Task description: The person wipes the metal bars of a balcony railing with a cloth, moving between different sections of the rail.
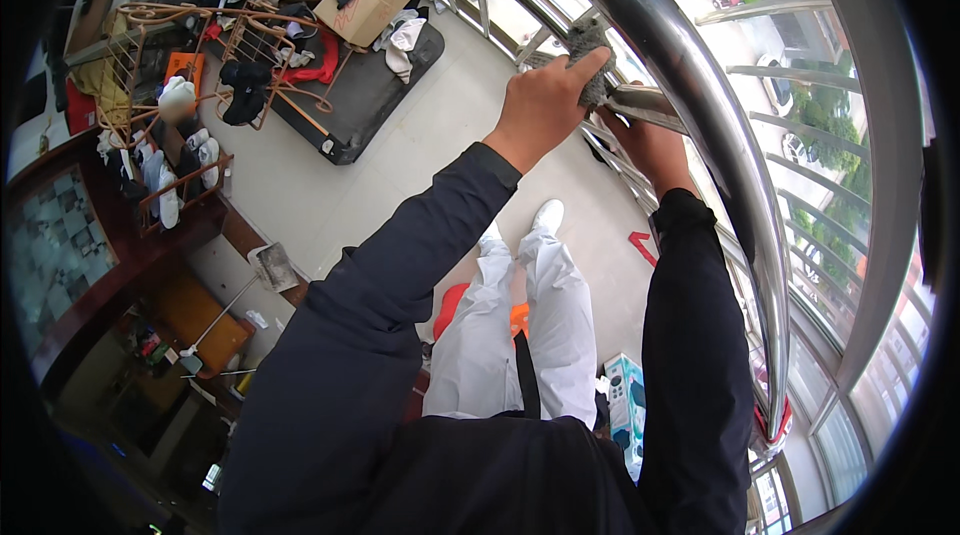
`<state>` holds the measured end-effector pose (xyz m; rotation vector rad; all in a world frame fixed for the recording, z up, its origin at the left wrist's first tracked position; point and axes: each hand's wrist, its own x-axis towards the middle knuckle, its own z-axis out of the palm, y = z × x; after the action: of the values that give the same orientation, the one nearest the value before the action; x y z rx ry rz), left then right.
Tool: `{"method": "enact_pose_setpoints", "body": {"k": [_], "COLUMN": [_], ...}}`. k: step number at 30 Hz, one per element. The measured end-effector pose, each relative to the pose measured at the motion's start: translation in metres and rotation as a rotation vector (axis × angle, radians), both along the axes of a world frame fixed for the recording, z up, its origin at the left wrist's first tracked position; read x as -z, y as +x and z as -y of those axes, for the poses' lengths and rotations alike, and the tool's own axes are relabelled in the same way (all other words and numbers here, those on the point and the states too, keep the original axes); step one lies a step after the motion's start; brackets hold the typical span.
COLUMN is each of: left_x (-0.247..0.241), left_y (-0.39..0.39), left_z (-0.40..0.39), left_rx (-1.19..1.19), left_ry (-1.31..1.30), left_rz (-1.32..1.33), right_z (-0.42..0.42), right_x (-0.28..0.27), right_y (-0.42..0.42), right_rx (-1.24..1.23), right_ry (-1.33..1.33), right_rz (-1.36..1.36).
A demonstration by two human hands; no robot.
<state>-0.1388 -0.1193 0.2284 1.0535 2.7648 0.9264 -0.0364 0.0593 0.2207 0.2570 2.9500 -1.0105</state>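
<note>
A grey fuzzy cloth is wrapped against the bars of a stainless-steel railing, below its thick curved top rail. My left hand presses on this cloth, thumb and fingers bent round it. Just to the right, my right hand reaches beneath a short steel connecting bar; its fingers are partly hidden behind the bar and railing, so what they hold does not show.
A black flat case lies on the floor with a cardboard box and clothes. Wire racks with socks stand at upper left. A dustpan leans lower left. Barred windows line the right; a patterned box stands near my legs.
</note>
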Motion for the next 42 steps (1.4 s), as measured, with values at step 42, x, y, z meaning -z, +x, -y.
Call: {"method": "enact_pose_setpoints", "body": {"k": [42], "left_x": [-0.025], "left_y": [-0.047], "left_z": [0.009], "left_rx": [-0.201], "left_ry": [-0.08], "left_rz": [0.177], "right_z": [-0.001], "right_x": [0.007], "right_y": [0.009], "right_rx": [0.047], "right_ry": [0.149], "right_rz": [0.011]}}
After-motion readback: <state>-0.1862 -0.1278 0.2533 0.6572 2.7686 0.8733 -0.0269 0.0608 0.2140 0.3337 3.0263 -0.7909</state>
